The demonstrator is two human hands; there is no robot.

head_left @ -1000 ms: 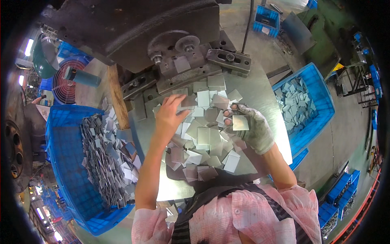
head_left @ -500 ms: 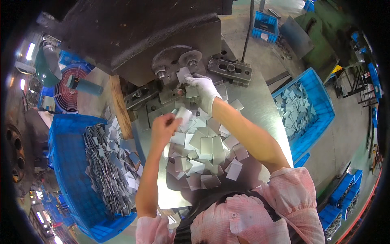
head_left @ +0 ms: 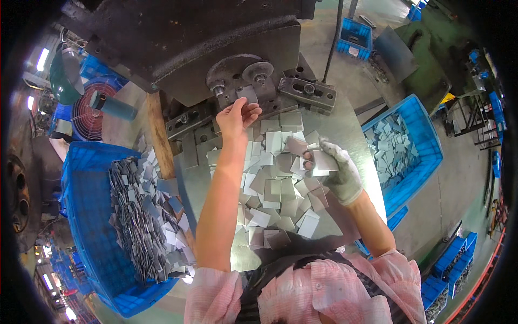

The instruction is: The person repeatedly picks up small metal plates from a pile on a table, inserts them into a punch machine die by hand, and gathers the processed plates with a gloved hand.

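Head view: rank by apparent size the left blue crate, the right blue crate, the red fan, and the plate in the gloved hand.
1. left blue crate
2. right blue crate, though the fisheye rim and distance make the gap unsure
3. red fan, partly hidden
4. plate in the gloved right hand, clearly smallest

Grey square metal plate [head_left: 247, 94] at press die; another plate [head_left: 324, 160] held flat.

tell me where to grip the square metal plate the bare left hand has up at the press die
Pinch the square metal plate by its near edge, coming from the operator's side as the left hand does; it is thin and flat, and the far end lies toward the press die.
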